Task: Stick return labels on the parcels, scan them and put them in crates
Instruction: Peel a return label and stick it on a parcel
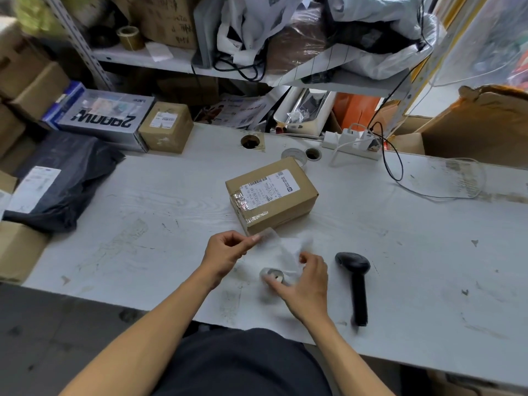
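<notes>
Parcel (271, 192) sits mid-counter (143, 201), a stiff taped box, probably light; we'd grip its long sides. Scanner (354, 281) lies right. Our left hand (225, 252) pinches the flimsy label (274, 241); our right hand (305, 281) grips the roll (273, 275).

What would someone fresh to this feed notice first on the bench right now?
Probably the two hands at the near edge: the left hand pinches a blurred white label strip while the right hand holds the small label roll. Just beyond them sits a taped brown cardboard parcel with a printed label on top. A black handheld barcode scanner lies to the right.
</notes>
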Demonstrator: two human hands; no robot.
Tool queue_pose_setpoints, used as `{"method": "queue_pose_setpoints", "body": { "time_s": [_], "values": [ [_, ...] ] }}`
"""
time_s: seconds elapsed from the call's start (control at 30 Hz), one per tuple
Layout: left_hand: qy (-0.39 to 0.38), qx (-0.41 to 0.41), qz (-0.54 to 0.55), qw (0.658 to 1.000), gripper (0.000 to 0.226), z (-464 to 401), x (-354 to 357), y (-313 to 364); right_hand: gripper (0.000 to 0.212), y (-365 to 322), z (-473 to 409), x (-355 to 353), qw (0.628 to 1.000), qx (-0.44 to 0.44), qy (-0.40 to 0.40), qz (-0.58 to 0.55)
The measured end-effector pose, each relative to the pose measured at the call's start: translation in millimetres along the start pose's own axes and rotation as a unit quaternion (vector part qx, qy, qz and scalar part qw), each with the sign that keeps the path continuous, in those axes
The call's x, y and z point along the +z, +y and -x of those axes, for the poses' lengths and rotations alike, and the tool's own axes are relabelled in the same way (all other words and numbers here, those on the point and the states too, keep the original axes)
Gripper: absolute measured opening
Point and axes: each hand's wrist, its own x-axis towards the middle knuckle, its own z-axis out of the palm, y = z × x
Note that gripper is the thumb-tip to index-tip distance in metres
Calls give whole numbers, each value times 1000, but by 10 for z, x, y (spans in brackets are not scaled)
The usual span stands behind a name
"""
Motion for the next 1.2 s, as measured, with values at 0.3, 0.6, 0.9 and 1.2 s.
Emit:
{"method": "queue_pose_setpoints", "body": {
  "time_s": [0.3, 0.6, 0.9, 1.2],
  "values": [
    [-118, 30, -120, 985, 47, -60, -14, 67, 45, -614, -449, -518, 871, 65, -305, -379],
    [-80, 3, -51, 995, 15, -216, -142, 311, 40, -871, -967, -637, 870, 44, -298, -390],
    [73, -19, -44, 996, 24, -370, -121, 313, 68, -954, -1390, -443, 988, -80, -84, -105],
    [-4, -56, 12, 998, 61, -480, 17, 477, 83, -901, -1611, -614, 994, 83, -67, 22]
  ]
}}
